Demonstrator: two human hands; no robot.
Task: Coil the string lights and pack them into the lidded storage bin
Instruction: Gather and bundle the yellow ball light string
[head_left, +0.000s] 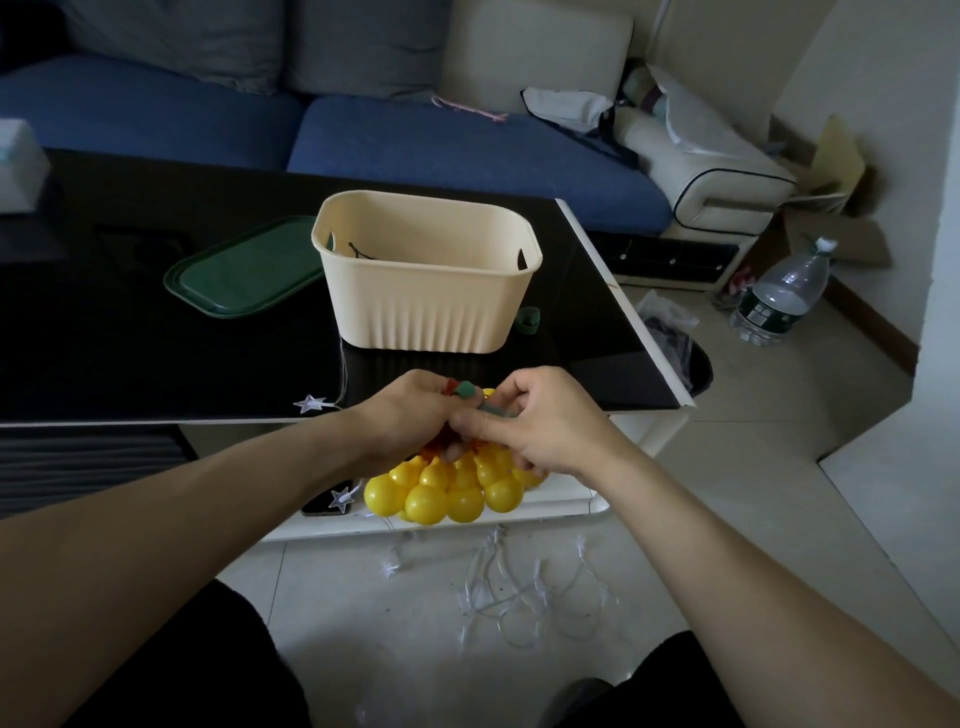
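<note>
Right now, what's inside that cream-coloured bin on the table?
Inside the cream bin, only a thin dark wire shows against the far-left inner wall. The near wall hides the floor of the bin, so anything lying there cannot be seen. Its green lid lies beside it.

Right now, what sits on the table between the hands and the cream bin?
In the head view, only bare black tabletop separates the hands, left and right, from the cream bin.

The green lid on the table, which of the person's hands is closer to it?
Left. The left hand grips the bundle of yellow ball lights on the side toward the green lid; the right hand, pinching a green tie, is farther right.
</note>
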